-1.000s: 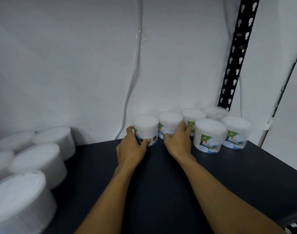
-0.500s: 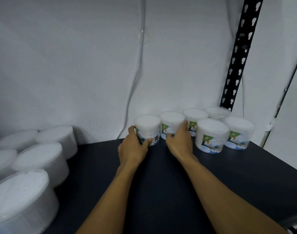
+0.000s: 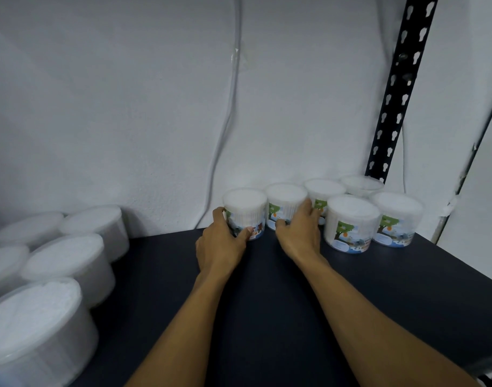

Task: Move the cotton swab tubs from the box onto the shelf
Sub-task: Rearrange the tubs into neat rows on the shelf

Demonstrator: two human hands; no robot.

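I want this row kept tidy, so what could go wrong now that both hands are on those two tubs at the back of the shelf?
1. The right hand holding the second clear, tree-labelled cotton swab tub sits close to the nearer front tub; drawing back could nudge it out of line.
2. The left hand grips the leftmost labelled tub low on its side; pushing may tip it toward the white wall.
3. The white cable hanging behind could snag.

Storeroom, dark metal shelf (image 3: 267,317), slotted rack upright (image 3: 401,88), bare white wall (image 3: 113,107), rows of stocked tubs (image 3: 351,219)
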